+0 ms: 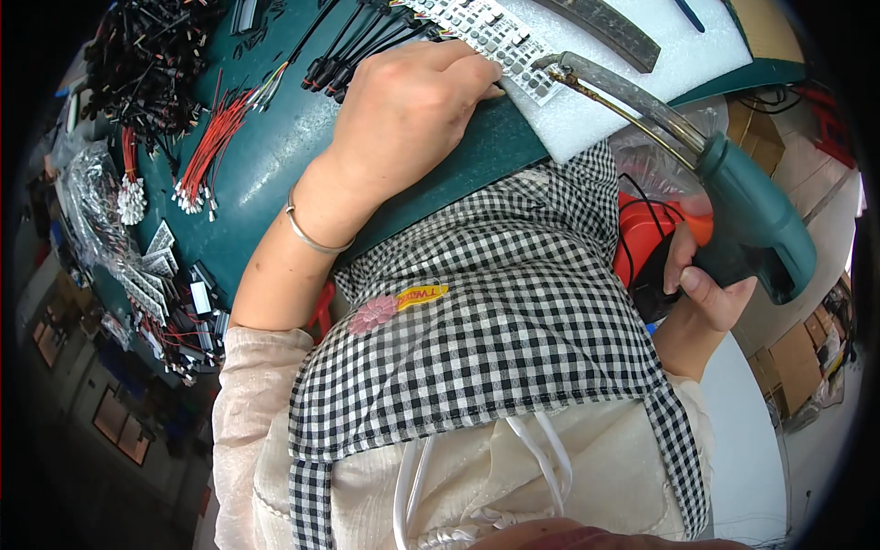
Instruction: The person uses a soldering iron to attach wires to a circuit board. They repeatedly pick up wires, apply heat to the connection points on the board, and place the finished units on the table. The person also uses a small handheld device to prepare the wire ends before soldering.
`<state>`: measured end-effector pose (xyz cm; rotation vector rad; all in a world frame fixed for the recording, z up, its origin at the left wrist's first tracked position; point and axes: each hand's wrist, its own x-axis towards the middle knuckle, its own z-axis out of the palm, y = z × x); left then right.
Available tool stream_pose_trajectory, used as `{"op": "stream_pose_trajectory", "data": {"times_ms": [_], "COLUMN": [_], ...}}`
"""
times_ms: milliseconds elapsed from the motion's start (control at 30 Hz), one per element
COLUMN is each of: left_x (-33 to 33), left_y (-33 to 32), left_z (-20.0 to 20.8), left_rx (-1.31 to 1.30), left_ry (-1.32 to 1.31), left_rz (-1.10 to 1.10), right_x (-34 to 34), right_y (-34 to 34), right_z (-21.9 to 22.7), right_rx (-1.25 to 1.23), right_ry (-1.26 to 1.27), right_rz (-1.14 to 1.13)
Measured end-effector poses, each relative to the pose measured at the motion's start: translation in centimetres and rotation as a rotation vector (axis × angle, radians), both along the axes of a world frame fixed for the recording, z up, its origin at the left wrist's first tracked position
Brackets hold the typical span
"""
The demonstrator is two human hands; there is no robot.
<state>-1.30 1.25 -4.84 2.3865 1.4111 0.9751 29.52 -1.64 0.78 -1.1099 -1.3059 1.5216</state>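
Here, left hand (403, 119) curls by PCB (501, 38) — right hand (708, 286) grips soldering gun (753, 209).

We see a green, pistol-shaped soldering gun (756, 215) of smooth plastic with a soft sheen; its thin brass-coloured rod (632, 117) looks like metal, stained dark near the tip. The white, flat sheet (587, 124) appears to be matt, finely grained foam. Under it we find a smooth, dark green mat (275, 197), faintly glossy. We note a black-and-white checked apron (477, 348) of matt woven cloth and a shiny, silver metal bangle (312, 236).
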Motion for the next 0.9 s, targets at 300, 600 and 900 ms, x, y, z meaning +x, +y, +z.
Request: {"op": "stream_pose_trajectory", "data": {"times_ms": [300,600,900], "left_x": [0.2,0.4,0.7], "left_y": [0.1,0.2,0.3], "left_z": [0.5,0.5,1.2], "left_rx": [-0.009,-0.093,-0.069], "left_ry": [0.163,-0.077,0.0], "left_rz": [0.018,0.082,0.043], "right_x": [-0.2,0.3,0.1], "right_y": [-0.3,0.0,0.2], "right_z": [-0.5,-0.6,-0.3], "right_rx": [0.057,0.047,0.012], "right_ry": [-0.01,-0.015,0.034], "right_rz": [0.071,0.075,0.02]}}
